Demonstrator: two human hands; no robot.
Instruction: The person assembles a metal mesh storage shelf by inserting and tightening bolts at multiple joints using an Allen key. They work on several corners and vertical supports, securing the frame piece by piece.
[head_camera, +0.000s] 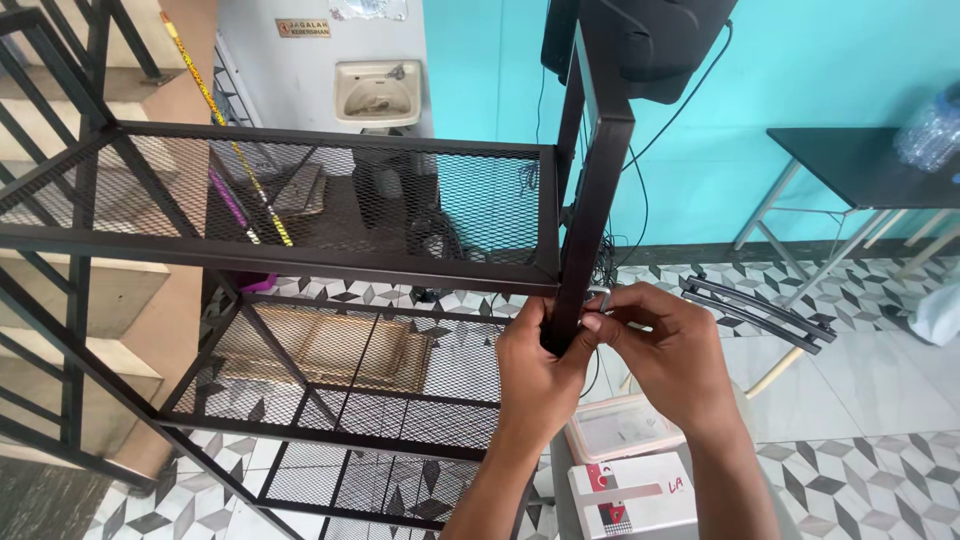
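In the head view, a black metal rack (300, 250) lies tipped on its side on the floor. Its frame is made of square tube with a matt painted surface, and its shelves are panels of expanded metal mesh with small diamond holes. One square post (596, 180) of the rack rises almost upright, leaning a little to the right at the top, so its long axis runs from the hands up to the top edge of the picture.

The left hand (540, 370) is closed around the lower end of this post, with the thumb on the front face. The right hand (665, 355) is just beside it, touching it, and its fingers are pinched narrow on a small bent silver metal key (600, 296) at the post; the tip of the key is hidden behind the post.

Below the hands, near the wrists, a clear plastic box (620, 425) with a pale lid and a white and red carton (632, 495) lie on the patterned tile floor (870, 470). To the right of the right hand lie black metal bars (760, 310). Far above and right of the hands stands a dark counter (850, 160) with thin legs against a turquoise wall. Far above the left hand, a small white sink (377, 93) hangs on the wall.
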